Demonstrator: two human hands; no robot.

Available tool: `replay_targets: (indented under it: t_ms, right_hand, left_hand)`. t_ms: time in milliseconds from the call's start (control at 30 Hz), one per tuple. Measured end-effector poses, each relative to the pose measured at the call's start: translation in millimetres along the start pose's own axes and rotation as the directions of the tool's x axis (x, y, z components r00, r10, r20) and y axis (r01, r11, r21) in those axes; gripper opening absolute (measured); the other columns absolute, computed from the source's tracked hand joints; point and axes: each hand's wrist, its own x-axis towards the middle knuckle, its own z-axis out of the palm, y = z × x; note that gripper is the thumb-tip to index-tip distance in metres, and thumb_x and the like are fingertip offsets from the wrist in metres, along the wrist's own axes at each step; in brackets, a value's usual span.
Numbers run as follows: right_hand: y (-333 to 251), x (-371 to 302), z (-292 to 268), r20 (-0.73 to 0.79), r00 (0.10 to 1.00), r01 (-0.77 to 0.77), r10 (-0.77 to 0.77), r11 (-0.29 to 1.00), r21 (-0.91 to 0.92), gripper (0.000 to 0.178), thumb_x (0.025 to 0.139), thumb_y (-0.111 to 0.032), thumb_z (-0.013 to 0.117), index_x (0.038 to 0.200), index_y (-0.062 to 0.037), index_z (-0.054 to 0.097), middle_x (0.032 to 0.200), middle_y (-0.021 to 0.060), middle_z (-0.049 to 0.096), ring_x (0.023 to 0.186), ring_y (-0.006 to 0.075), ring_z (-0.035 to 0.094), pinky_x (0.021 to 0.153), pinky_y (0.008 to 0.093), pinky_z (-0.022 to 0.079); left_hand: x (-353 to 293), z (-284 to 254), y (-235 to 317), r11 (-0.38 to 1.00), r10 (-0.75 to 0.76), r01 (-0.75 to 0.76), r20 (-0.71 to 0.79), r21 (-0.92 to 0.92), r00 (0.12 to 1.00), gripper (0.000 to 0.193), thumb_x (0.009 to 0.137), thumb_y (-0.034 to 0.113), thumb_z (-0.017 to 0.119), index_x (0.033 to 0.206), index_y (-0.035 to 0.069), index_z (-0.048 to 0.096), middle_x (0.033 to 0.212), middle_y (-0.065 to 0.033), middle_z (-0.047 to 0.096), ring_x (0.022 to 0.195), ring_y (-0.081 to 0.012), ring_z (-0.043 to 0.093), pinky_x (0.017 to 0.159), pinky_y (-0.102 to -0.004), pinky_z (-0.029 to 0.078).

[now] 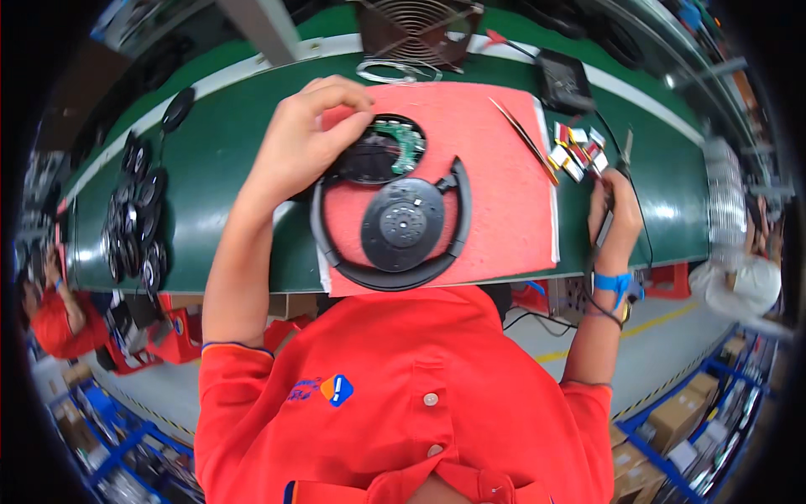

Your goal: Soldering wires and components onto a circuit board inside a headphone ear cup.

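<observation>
A black headphone set lies on a red mat [495, 210] on the green belt [235, 151]. Its upper ear cup [395, 144] is open and shows a green circuit board. My left hand [306, 139] pinches the rim of that open cup with fingers and thumb. The closed ear cup [403, 225] sits below it inside the curved headband [382, 277]. Off the mat's right edge, my right hand [615, 220] grips a slim dark tool [623, 164] with a cable, its tip pointing up; a blue strap circles that wrist.
Tweezers [525, 139] lie on the mat's right side, beside a cluster of small red and white parts [576, 148]. A fan [417, 27] and a black box [564, 80] stand behind. Several black ear cups [138, 214] lie left. People work at far left [52, 315] and far right [747, 281].
</observation>
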Motion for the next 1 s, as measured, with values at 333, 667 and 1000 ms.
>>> replay_targets:
  t_ms: [333, 667, 1000]
  right_hand:
    - [-142, 45, 22, 0.033, 0.950, 0.180, -0.310, 0.632, 0.754, 0.027, 0.076, 0.011, 0.066, 0.096, -0.0011, 0.053, 0.088, 0.0115, 0.065, 0.082, 0.0192, 0.064, 0.078, 0.0287, 0.049]
    - [-159, 36, 54, 0.142, 0.970, -0.057, -0.196, 0.385, 0.921, 0.029, 0.084, 0.007, 0.056, 0.109, -0.0016, 0.045, 0.103, 0.0152, 0.057, 0.095, 0.0222, 0.058, 0.086, 0.0321, 0.047]
    - [-143, 35, 70, 0.176, 0.979, -0.099, -0.106, 0.507, 0.856, 0.025, 0.085, 0.007, 0.056, 0.106, -0.0038, 0.047, 0.093, 0.0064, 0.052, 0.085, 0.0158, 0.053, 0.081, 0.0279, 0.045]
  left_hand:
    - [-22, 9, 29, 0.552, -0.201, 0.430, 0.387, -0.715, 0.900, 0.020, 0.093, 0.014, 0.054, 0.108, 0.000, 0.057, 0.099, -0.0093, 0.064, 0.082, -0.0153, 0.064, 0.073, -0.0261, 0.053]
    - [-19, 20, 24, 0.735, -0.082, 0.133, 0.108, -0.665, 0.991, 0.020, 0.084, 0.006, 0.060, 0.101, -0.002, 0.055, 0.075, -0.0090, 0.065, 0.066, -0.0110, 0.064, 0.059, -0.0241, 0.049]
    - [-29, 29, 28, 0.889, -0.065, 0.016, -0.091, -0.458, 0.994, 0.013, 0.080, 0.008, 0.062, 0.087, -0.002, 0.056, 0.070, -0.0095, 0.064, 0.062, -0.0158, 0.064, 0.057, -0.0282, 0.049]
